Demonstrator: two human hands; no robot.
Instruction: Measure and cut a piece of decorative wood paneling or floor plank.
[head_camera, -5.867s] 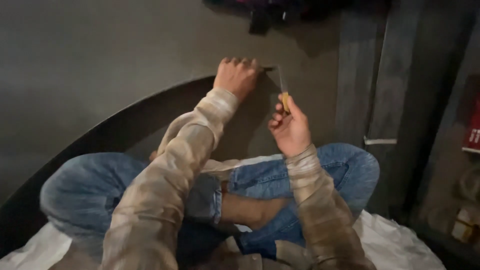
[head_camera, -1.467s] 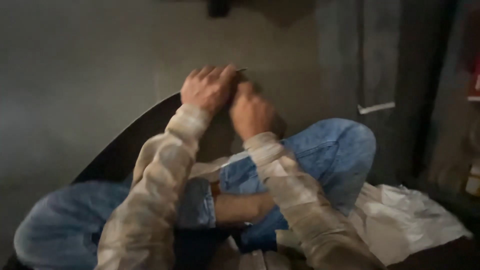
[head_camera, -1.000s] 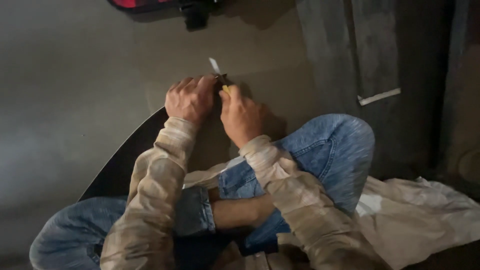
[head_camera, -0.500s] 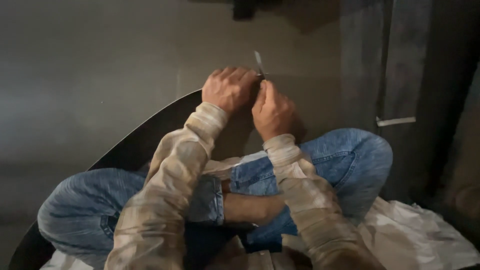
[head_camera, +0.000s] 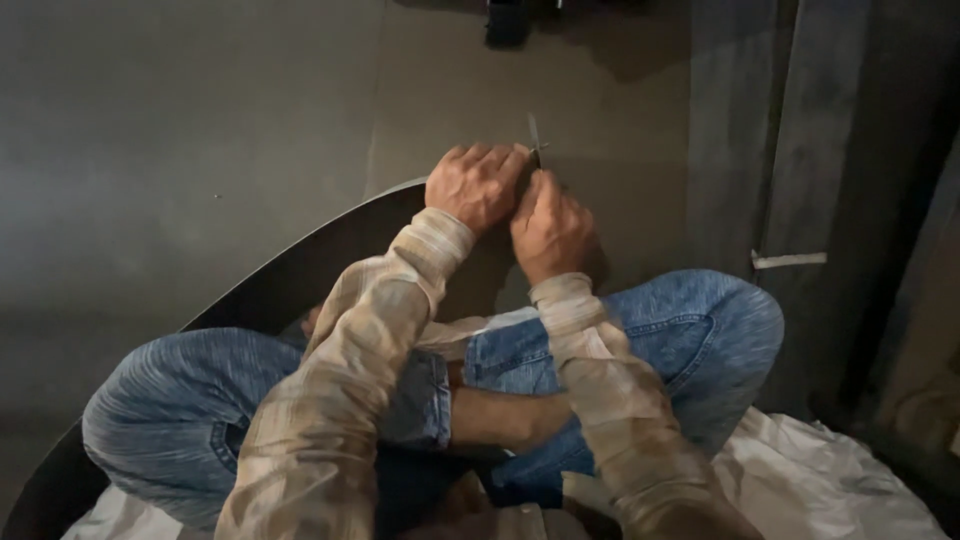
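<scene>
Between both hands, left (head_camera: 482, 185) and right (head_camera: 549, 226) closed on it, a thin blade (head_camera: 534, 136) sticks up.

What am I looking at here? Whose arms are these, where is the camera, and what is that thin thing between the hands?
No machine here: the camera sits on a person's head and looks down at their own arms. They sit cross-legged in blue jeans on a white sheet. The left hand and right hand are closed together around a slim blade that sticks up between them; its handle is hidden. They work at the edge of a dark curved panel lying on the grey floor.
</scene>
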